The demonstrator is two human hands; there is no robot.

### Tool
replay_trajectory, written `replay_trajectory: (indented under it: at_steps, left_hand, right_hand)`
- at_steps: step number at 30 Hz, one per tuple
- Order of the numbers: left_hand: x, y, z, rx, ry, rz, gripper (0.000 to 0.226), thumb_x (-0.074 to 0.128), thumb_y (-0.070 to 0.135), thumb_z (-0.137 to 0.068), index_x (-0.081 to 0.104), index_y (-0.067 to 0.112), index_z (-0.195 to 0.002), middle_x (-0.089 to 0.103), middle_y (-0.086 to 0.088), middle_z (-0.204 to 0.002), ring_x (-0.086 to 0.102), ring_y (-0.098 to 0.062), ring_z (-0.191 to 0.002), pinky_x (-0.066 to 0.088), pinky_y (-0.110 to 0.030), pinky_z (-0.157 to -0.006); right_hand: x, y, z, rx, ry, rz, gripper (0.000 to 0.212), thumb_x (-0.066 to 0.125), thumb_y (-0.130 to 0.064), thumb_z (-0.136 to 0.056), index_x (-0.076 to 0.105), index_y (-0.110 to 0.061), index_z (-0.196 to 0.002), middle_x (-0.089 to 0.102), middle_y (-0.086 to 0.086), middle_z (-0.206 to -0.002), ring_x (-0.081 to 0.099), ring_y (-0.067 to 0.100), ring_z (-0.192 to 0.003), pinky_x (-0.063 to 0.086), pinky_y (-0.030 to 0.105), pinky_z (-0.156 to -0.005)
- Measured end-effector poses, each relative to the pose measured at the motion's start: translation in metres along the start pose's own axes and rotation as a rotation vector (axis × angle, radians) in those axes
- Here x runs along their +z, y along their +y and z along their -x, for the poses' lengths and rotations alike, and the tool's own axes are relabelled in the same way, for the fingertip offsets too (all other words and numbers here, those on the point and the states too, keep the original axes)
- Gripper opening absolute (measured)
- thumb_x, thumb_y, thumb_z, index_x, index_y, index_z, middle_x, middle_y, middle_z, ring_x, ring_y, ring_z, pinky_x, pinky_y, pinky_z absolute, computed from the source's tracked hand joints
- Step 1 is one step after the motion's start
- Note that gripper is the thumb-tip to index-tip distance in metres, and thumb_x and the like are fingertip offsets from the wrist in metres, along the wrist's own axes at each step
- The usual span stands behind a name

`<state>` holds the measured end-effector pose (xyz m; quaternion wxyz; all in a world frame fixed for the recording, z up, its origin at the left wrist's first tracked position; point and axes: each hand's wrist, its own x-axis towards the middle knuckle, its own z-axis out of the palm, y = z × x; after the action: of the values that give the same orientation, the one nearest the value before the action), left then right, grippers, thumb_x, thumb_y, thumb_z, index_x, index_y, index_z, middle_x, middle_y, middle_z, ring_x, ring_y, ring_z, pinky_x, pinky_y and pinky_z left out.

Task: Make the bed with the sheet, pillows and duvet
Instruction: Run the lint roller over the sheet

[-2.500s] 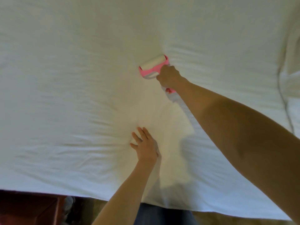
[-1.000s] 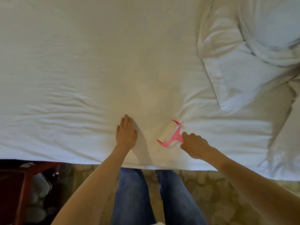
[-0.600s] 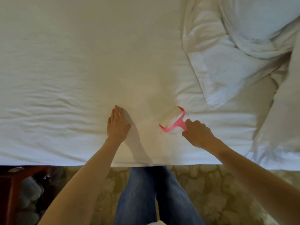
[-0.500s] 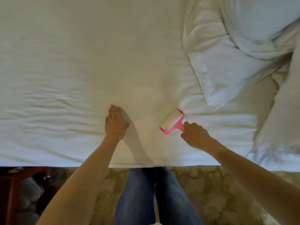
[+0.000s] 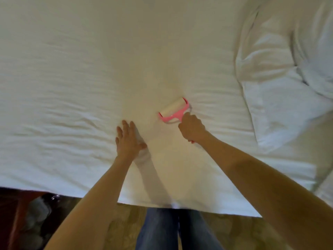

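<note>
A white sheet (image 5: 75, 73) covers the mattress, wrinkled across its near half. My right hand (image 5: 191, 129) grips the handle of a pink lint roller (image 5: 173, 110), whose pale roll rests on the sheet near the middle. My left hand (image 5: 128, 139) lies flat on the sheet just left of the roller, fingers together and pointing away from me. A bunched white duvet (image 5: 281, 83) is heaped on the right side of the bed, with more white bedding behind it.
The bed's near edge (image 5: 162, 204) runs across the bottom of the view. My legs in blue jeans (image 5: 167, 230) stand on patterned carpet (image 5: 124, 224). A dark red wooden piece of furniture (image 5: 16, 219) sits at the lower left beside the bed.
My right hand has pushed the lint roller farther from me across the sheet. My left hand stays flat beside it. The view has shifted slightly toward the bed.
</note>
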<state>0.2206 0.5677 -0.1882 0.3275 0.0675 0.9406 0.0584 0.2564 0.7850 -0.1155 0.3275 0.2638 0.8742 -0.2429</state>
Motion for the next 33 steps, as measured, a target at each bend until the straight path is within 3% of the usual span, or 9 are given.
replay_trajectory:
  at_steps: [3,7,9,14,17,20,25,30,33]
  left_hand:
    - [0.0,-0.003,-0.008,0.02,-0.031,0.036,0.108,0.075,0.039,-0.078,0.001,0.012,-0.153,-0.007,-0.013,-0.16,-0.004,-0.041,-0.146,0.02,-0.055,-0.115]
    - [-0.006,-0.004,-0.016,0.037,-0.116,0.045,0.112,0.076,0.039,-0.077,-0.001,0.011,-0.152,-0.01,-0.013,-0.16,-0.006,-0.041,-0.145,0.026,-0.06,-0.11]
    - [-0.01,-0.003,-0.022,0.026,-0.175,0.056,0.113,0.076,0.038,-0.077,-0.004,0.011,-0.152,-0.012,-0.012,-0.159,-0.007,-0.04,-0.145,0.027,-0.061,-0.109]
    - [-0.01,0.001,-0.041,-0.031,-0.296,0.035,0.117,0.078,0.037,-0.076,-0.008,0.013,-0.152,-0.019,-0.009,-0.158,-0.011,-0.039,-0.145,0.022,-0.062,-0.11]
    - [-0.007,-0.001,-0.044,-0.035,-0.311,0.021,0.118,0.078,0.037,-0.076,-0.01,0.012,-0.152,-0.021,-0.009,-0.158,-0.012,-0.04,-0.145,0.021,-0.063,-0.109]
    - [-0.007,-0.002,-0.048,-0.041,-0.322,0.024,0.117,0.077,0.036,-0.077,-0.01,0.013,-0.152,-0.022,-0.009,-0.158,-0.013,-0.04,-0.145,0.021,-0.062,-0.11]
    - [-0.009,-0.001,-0.047,-0.035,-0.325,0.015,0.118,0.078,0.035,-0.076,-0.01,0.012,-0.152,-0.02,-0.01,-0.158,-0.011,-0.041,-0.145,0.023,-0.063,-0.11]
    - [-0.015,0.003,-0.042,-0.046,-0.28,-0.011,0.115,0.078,0.033,-0.076,-0.005,0.01,-0.152,-0.012,-0.012,-0.159,-0.007,-0.042,-0.145,0.025,-0.063,-0.109]
    - [-0.017,0.004,-0.039,-0.047,-0.243,-0.022,0.113,0.078,0.033,-0.076,-0.003,0.011,-0.152,-0.009,-0.013,-0.159,-0.005,-0.042,-0.145,0.025,-0.062,-0.11]
  right_hand:
    - [-0.01,-0.04,-0.034,-0.035,0.049,0.003,0.028,0.04,-0.011,-0.098,0.043,0.003,-0.122,0.062,0.016,-0.11,0.068,0.032,-0.091,0.05,0.034,-0.069]
    - [-0.036,-0.089,-0.088,-0.043,0.079,-0.124,0.021,0.04,-0.008,-0.096,0.053,0.002,-0.11,0.064,0.015,-0.088,0.06,0.023,-0.056,0.039,0.022,-0.043]
    - [-0.048,-0.114,-0.114,-0.055,0.095,-0.122,0.017,0.041,-0.007,-0.096,0.056,-0.001,-0.101,0.067,0.017,-0.086,0.051,0.016,-0.042,0.036,0.021,-0.039]
    - [-0.078,-0.162,-0.164,-0.072,0.116,-0.188,0.025,0.042,-0.007,-0.096,0.054,0.002,-0.116,0.061,0.017,-0.088,0.053,0.017,-0.041,0.044,0.023,-0.032]
    - [-0.088,-0.175,-0.178,-0.067,0.118,-0.21,0.027,0.044,-0.009,-0.096,0.054,0.002,-0.118,0.058,0.017,-0.092,0.056,0.022,-0.046,0.051,0.032,-0.043]
    - [-0.087,-0.169,-0.176,-0.073,0.101,-0.231,0.021,0.043,-0.009,-0.096,0.053,0.001,-0.112,0.057,0.017,-0.089,0.056,0.024,-0.047,0.051,0.034,-0.047]
    - [-0.073,-0.129,-0.142,-0.098,0.082,-0.149,0.01,0.041,-0.013,-0.096,0.048,-0.006,-0.099,0.05,0.01,-0.072,0.05,0.02,-0.048,0.04,0.024,-0.043]
    - [-0.045,-0.059,-0.087,-0.045,0.029,0.003,0.028,0.044,-0.018,-0.095,0.045,0.0,-0.118,0.058,0.019,-0.103,0.064,0.035,-0.079,0.046,0.031,-0.059]
    - [-0.033,-0.016,-0.045,0.0,0.007,0.046,0.028,0.046,-0.019,-0.096,0.044,-0.001,-0.117,0.057,0.019,-0.099,0.057,0.034,-0.073,0.041,0.031,-0.061]
